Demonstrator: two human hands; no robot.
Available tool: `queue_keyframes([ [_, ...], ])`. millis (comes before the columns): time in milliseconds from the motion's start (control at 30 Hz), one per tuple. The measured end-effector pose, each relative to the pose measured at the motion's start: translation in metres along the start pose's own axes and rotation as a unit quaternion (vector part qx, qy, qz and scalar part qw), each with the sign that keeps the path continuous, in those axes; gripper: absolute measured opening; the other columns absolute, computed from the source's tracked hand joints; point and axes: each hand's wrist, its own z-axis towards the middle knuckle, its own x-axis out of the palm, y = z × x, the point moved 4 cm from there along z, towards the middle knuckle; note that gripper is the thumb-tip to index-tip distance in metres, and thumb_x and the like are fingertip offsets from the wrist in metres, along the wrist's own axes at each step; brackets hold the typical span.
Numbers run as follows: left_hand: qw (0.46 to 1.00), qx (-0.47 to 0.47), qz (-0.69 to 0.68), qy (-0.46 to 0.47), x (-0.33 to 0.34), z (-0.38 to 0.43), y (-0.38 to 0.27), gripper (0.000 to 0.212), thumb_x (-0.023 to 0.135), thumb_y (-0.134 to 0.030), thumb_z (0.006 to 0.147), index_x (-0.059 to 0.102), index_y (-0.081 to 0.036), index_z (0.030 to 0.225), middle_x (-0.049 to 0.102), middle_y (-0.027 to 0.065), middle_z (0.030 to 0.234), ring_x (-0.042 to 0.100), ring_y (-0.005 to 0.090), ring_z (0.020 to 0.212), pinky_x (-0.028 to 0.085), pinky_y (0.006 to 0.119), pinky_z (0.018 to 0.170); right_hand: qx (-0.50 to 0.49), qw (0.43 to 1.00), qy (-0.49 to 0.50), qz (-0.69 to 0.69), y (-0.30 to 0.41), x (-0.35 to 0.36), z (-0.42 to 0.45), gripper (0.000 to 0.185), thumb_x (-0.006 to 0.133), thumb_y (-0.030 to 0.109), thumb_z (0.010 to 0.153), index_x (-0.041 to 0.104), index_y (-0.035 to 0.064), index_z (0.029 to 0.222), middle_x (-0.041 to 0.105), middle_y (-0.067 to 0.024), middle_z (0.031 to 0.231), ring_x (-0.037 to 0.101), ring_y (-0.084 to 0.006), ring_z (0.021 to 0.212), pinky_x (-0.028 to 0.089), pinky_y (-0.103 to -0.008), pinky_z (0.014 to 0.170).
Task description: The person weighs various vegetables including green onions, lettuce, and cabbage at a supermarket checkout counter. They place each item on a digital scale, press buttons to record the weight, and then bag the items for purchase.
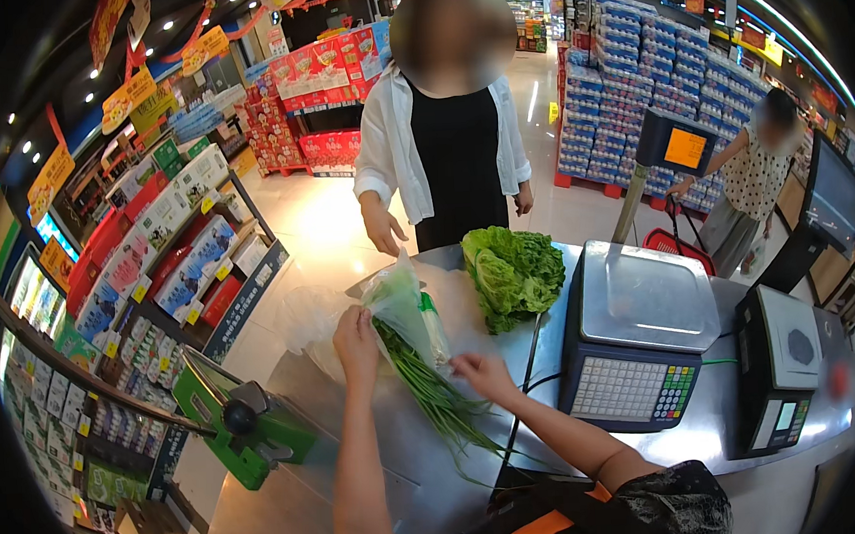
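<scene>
My left hand [356, 339] pinches the edge of a clear plastic bag [403, 290] at its left side. My right hand [485, 376] grips the bag's other edge, close to its mouth. Long green leafy stalks [426, 387], perhaps garlic chives, lie partly inside, their loose tips trailing out across the steel counter [379, 451] towards me. Against the bag's right side rests a narrow white pack with a green band [430, 321]; whether it is inside the bag, I cannot tell. A leafy head of lettuce [515, 277] sits farther right, apart from both hands.
A weighing scale with a keypad [633, 390] stands right of the lettuce, another scale [777, 368] beyond it. A green bag-sealing device [247, 421] is on the left. Across the counter stands a person [457, 149]. Another person [741, 171] carries a red basket [677, 250].
</scene>
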Motion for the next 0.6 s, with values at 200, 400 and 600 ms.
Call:
queue_keyframes([
  [200, 0.993, 0.113, 0.023, -0.017, 0.046, 0.020, -0.016, 0.010, 0.051, -0.006, 0.087, 0.055, 0.001, 0.080, 0.050, 0.0099, 0.063, 0.050, 0.0193, 0.054, 0.041, 0.030, 0.052, 0.073, 0.952, -0.229, -0.190, -0.074, -0.018, 0.080, 0.052, 0.069, 0.034, 0.076, 0.057, -0.0041, 0.109, 0.066, -0.0176, 0.091, 0.064, -0.0332, 0.083, 0.050, -0.0372, 0.074],
  [400, 0.974, 0.217, 0.054, -0.027, 0.054, 0.011, -0.029, 0.006, 0.054, -0.005, 0.084, 0.058, 0.000, 0.083, 0.054, 0.0117, 0.071, 0.054, 0.0253, 0.061, 0.044, 0.033, 0.057, 0.141, 0.962, -0.151, -0.178, -0.081, 0.019, 0.112, 0.032, 0.061, 0.024, 0.077, 0.060, -0.0029, 0.095, 0.064, -0.0208, 0.087, 0.062, -0.0370, 0.084, 0.048, -0.0442, 0.071],
  [600, 0.984, 0.159, 0.058, 0.049, 0.071, -0.035, -0.030, 0.011, 0.049, -0.009, 0.080, 0.059, -0.003, 0.079, 0.056, 0.0167, 0.085, 0.056, 0.0359, 0.082, 0.045, 0.043, 0.071, 0.052, 0.947, -0.273, -0.162, -0.105, -0.043, 0.061, 0.027, 0.061, 0.022, 0.080, 0.065, -0.0034, 0.088, 0.065, -0.0162, 0.074, 0.062, -0.0241, 0.066, 0.046, -0.0397, 0.060],
])
